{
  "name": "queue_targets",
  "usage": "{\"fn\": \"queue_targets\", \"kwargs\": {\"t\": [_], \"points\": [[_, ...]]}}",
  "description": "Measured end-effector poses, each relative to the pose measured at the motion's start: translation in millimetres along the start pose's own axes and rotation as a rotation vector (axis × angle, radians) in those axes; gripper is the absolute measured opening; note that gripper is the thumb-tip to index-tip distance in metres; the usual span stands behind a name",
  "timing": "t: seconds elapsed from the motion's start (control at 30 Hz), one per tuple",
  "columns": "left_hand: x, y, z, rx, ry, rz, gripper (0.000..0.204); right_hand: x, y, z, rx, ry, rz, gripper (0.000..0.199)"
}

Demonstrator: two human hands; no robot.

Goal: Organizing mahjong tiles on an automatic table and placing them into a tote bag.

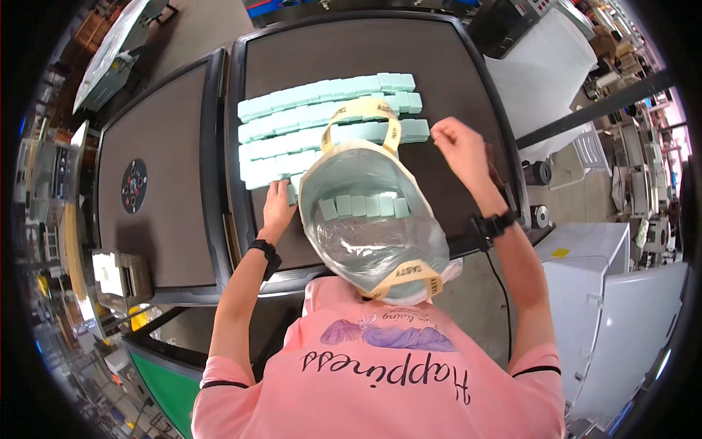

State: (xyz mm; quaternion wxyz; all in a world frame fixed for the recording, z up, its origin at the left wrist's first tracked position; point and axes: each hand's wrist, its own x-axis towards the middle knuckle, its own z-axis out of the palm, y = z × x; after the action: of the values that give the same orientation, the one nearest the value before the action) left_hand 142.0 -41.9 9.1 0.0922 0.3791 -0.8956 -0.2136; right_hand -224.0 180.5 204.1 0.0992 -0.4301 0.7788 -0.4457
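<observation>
Pale green mahjong tiles (314,93) stand in several long rows on a dark table top. At the near edge of the front row, the fingers of my left hand (278,208) close around a tile (292,192) that is partly hidden by the bag's rim. My right hand (462,150) hovers just off the right end of a row, its fingers curled together with nothing visible in them. Between my arms an open silvery-lined bag (365,245) with cream handles leans toward me. A short line of tiles (363,205) lies inside it.
The table's raised black rim (351,14) surrounds the dark top. To the left stands a second table (168,168) with a round control panel. A white cabinet (585,256) is at the right, near a hanging black cable (504,293).
</observation>
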Motion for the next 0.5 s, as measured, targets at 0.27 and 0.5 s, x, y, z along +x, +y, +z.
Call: {"fn": "queue_targets", "kwargs": {"t": [0.27, 0.5], "points": [[-15, -4, -10, 0.166, -0.073, 0.035, 0.039, -25, 104, 80, -0.264, -0.288, -0.040, 0.056], [-32, 25, -92, 0.214, -0.027, -0.263, 0.055, -15, 120, 126, -0.343, -0.326, -0.040, 0.058]]}}
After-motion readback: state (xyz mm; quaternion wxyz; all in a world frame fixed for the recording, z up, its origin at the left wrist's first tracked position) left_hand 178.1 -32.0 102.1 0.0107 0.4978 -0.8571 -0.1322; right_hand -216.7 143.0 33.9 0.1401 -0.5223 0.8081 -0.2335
